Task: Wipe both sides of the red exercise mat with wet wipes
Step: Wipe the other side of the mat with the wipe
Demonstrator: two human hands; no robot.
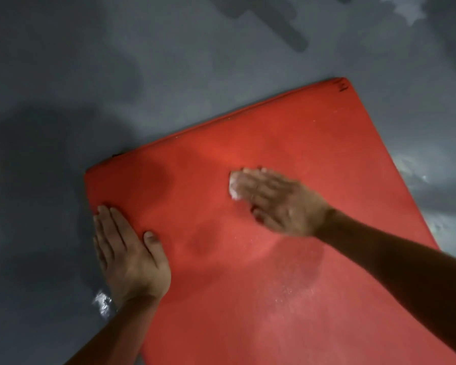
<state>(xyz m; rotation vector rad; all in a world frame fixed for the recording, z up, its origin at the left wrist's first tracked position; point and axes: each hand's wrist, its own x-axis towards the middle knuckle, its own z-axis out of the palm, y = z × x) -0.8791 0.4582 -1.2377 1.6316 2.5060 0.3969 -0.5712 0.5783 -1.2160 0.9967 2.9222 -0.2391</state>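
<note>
Honestly, the main risk here is the red exercise mat (287, 159) sliding around on that smooth grey floor (90, 75). The mat lies flat across the centre and lower right of the frame, and it looks folded, since a doubled edge shows along its upper side. The person's left hand (128, 256) rests on the mat's left edge with straight fingers, holding nothing, just pinning it down. If that palm lets up, a hard wipe stroke could probably shove the whole mat sideways.

The right hand (277, 200) is in the middle of the frame, fingers flat and pressing a white wet wipe (233, 187) onto the surface. It's blurred, so it's likely mid-stroke. Only a bit of the wipe peeks out past the fingertips, so it could bunch up or slip out from under the hand, leaving bare fingers rubbing the mat.

Other thing: there are whitish specks in the lower part of the mat, maybe dust or residue, hard to tell. Patchy strokes could leave that behind. There are also shiny wet-looking spots on the floor at left and right, so flipping the mat for the second side could put a cleaned face right into them.
</note>
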